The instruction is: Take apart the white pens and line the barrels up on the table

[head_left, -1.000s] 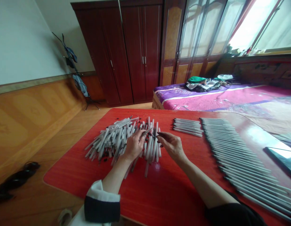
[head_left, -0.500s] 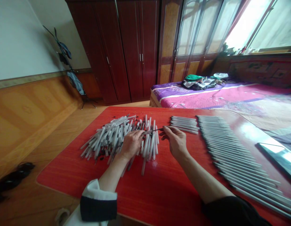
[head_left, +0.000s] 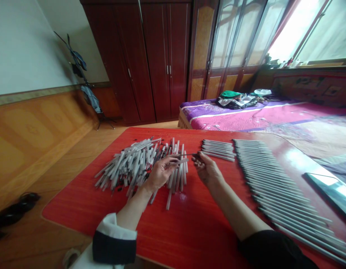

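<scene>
A loose heap of white pen tubes (head_left: pixel 133 164) lies on the red table (head_left: pixel 190 224). My left hand (head_left: pixel 160 172) rests at the heap's right edge, fingers pinched on one white tube (head_left: pixel 181 161). My right hand (head_left: pixel 207 170) sits just to the right, closed on a thin dark refill (head_left: pixel 190 154) whose tip points left toward that tube. Beyond my right hand lies a small group of assembled pens (head_left: pixel 219 149), and a long tidy row of pens (head_left: pixel 276 183) runs down the table's right side.
A dark flat tablet-like object (head_left: pixel 330 192) lies at the table's right edge. A bed with purple and pink covers (head_left: pixel 259 116) stands behind the table. Dark wooden wardrobes (head_left: pixel 153 59) and a coat stand (head_left: pixel 83 78) line the far wall. A dark object (head_left: pixel 13 215) lies on the floor at left.
My left hand has lifted one white tube off the heap. My right hand has drawn back a little, keeping the refill pointed at the tube. The view shifted slightly.
</scene>
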Motion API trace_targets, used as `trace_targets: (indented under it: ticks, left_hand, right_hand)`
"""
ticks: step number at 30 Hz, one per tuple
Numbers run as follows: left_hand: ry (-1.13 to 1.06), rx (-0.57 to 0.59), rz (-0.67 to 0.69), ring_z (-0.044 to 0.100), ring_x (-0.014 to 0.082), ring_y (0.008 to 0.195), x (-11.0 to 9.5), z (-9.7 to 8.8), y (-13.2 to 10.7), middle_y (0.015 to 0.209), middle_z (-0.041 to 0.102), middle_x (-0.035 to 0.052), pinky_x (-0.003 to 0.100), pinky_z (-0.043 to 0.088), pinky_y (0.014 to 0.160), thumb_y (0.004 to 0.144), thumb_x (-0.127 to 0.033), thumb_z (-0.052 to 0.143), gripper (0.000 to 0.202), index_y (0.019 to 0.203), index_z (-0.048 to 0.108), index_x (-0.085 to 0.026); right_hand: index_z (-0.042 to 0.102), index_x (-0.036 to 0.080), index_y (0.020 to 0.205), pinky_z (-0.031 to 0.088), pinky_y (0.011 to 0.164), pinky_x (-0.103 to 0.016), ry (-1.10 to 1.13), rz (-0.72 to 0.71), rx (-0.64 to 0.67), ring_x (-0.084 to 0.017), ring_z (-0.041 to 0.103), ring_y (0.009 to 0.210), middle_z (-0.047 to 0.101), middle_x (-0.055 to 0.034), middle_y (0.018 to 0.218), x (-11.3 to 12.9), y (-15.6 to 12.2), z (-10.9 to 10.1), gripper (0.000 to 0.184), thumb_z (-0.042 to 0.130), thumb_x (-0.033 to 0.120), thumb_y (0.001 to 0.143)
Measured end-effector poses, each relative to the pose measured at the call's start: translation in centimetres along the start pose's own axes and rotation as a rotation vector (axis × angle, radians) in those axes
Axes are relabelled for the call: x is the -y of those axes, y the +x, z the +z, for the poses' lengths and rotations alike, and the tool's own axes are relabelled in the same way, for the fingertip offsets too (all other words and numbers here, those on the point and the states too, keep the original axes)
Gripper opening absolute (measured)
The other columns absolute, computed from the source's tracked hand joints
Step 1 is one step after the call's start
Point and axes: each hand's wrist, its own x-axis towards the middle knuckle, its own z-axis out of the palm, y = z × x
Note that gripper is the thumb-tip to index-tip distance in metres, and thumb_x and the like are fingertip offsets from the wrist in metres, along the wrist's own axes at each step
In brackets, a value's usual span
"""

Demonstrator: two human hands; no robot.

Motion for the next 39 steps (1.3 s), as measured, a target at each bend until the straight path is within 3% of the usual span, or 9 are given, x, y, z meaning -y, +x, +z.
trace_targets:
  ticks: [4,8,13,18,20,23,26,29,39]
  left_hand:
    - [-0.203,0.004,-0.065,0.062,0.0169,0.087,-0.4,0.8,0.0,0.101,0.065,0.0073,0.028,0.05,0.078,0.081,-0.027,0.056,0.021,0.097,0.062,-0.015]
    - [-0.25,-0.05,-0.144,0.058,0.0114,0.068,-0.6,-0.1,0.0,0.08,0.064,0.0023,0.023,0.046,0.068,0.08,-0.029,0.057,0.021,0.095,0.061,-0.014]
    - [-0.296,0.242,-0.257,0.056,0.0113,0.068,-1.3,-0.3,-0.3,0.074,0.062,0.0014,0.022,0.042,0.066,0.078,-0.031,0.06,0.022,0.091,0.062,-0.013]
    - [-0.243,0.391,-0.306,0.056,0.0123,0.067,-1.6,0.0,-0.5,0.076,0.063,0.0025,0.023,0.042,0.064,0.077,-0.032,0.06,0.023,0.09,0.064,-0.013]
    - [-0.192,0.339,-0.29,0.057,0.0127,0.068,-1.0,-0.3,-0.4,0.077,0.063,0.0028,0.023,0.043,0.064,0.079,-0.033,0.058,0.025,0.093,0.064,-0.014]
    - [-0.06,0.104,-0.227,0.058,0.0134,0.072,0.3,-1.1,0.1,0.082,0.065,0.0039,0.024,0.044,0.068,0.082,-0.033,0.054,0.025,0.096,0.062,-0.014]
    - [0.108,-0.042,-0.185,0.06,0.0154,0.078,1.5,-1.7,0.4,0.085,0.066,0.0047,0.025,0.045,0.072,0.083,-0.03,0.051,0.021,0.094,0.061,-0.015]
    - [0.218,-0.047,-0.153,0.061,0.0164,0.08,2.0,-1.7,0.5,0.084,0.067,0.0039,0.025,0.045,0.072,0.083,-0.03,0.05,0.021,0.094,0.062,-0.016]
    - [0.203,-0.017,-0.144,0.062,0.0157,0.078,2.3,-1.3,0.4,0.085,0.067,0.0041,0.024,0.047,0.07,0.084,-0.027,0.048,0.02,0.096,0.061,-0.016]
  right_hand:
    - [0.064,0.012,0.073,0.048,0.046,-0.017,-0.097,0.164,0.191,-0.011,0.062,0.055,0.067,-0.0035,0.066,-3.0,-1.7,1.3,0.017,0.073,0.024,0.063]
    - [0.067,0.011,0.079,0.047,0.05,-0.02,-0.322,0.087,0.269,-0.012,0.061,0.06,0.068,-0.0064,0.076,-2.3,-2.1,1.7,0.025,0.074,0.028,0.063]
    - [0.068,0.01,0.08,0.041,0.048,-0.019,-0.519,0.064,0.407,-0.009,0.055,0.053,0.064,-0.0038,0.063,-0.9,-1.8,1.4,0.033,0.063,0.042,0.074]
    - [0.064,0.011,0.07,0.029,0.036,-0.016,-0.572,0.117,0.369,-0.004,0.043,0.039,0.055,0.0029,0.049,-0.9,-1.8,1.5,0.021,0.07,0.029,0.063]
    - [0.06,0.012,0.066,0.025,0.031,-0.016,-0.527,0.059,0.255,-0.004,0.039,0.034,0.051,0.005,0.045,-0.5,-1.6,1.6,0.019,0.07,0.028,0.061]
    - [0.054,0.014,0.063,0.029,0.029,-0.017,-0.352,-0.091,0.067,-0.006,0.043,0.034,0.054,0.0037,0.047,0.7,-1.1,1.7,0.018,0.067,0.026,0.061]
    - [0.051,0.015,0.063,0.034,0.03,-0.017,-0.216,-0.173,-0.004,-0.008,0.048,0.037,0.059,0.0003,0.052,1.5,-0.7,1.7,0.017,0.066,0.023,0.059]
    - [0.051,0.015,0.065,0.036,0.031,-0.018,-0.18,-0.209,0.003,-0.01,0.052,0.039,0.063,-0.003,0.055,1.6,-0.5,1.8,0.016,0.065,0.021,0.059]
    - [0.051,0.014,0.068,0.037,0.03,-0.018,-0.196,-0.226,-0.016,-0.011,0.054,0.039,0.064,-0.0043,0.056,1.3,-0.4,1.5,0.015,0.063,0.019,0.06]
